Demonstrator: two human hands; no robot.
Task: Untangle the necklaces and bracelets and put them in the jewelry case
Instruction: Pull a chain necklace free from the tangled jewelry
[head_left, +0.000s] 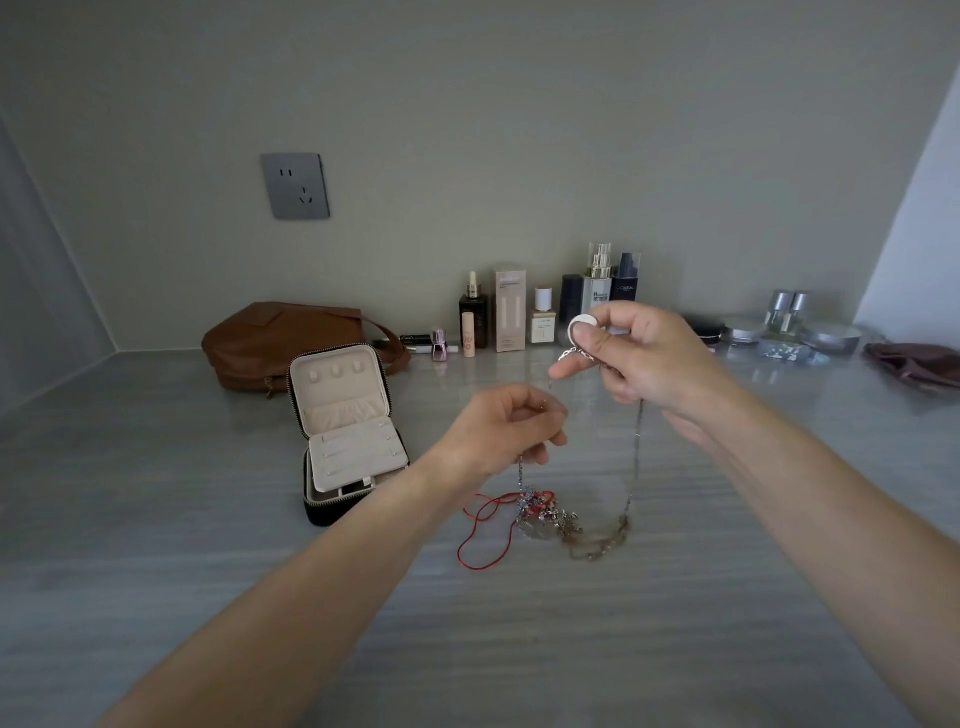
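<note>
A tangle of jewelry (550, 517) lies on the grey tabletop: a red cord (480, 540), silver chains and charms. My right hand (644, 358) is raised above it, pinching a silver chain (636, 457) with a round white pendant (582, 328) at its top. The chain hangs down into the tangle. My left hand (506, 428) is lower and pinches another thin chain strand that also runs down to the tangle. The jewelry case (345, 436) stands open to the left, black outside with a cream lining and a raised insert panel.
A brown leather bag (280, 338) sits behind the case. Cosmetic bottles and boxes (540, 312) line the back wall. Round compacts and small bottles (789, 332) and a dark pouch (914, 364) lie at the far right. A wall socket (295, 185) is above.
</note>
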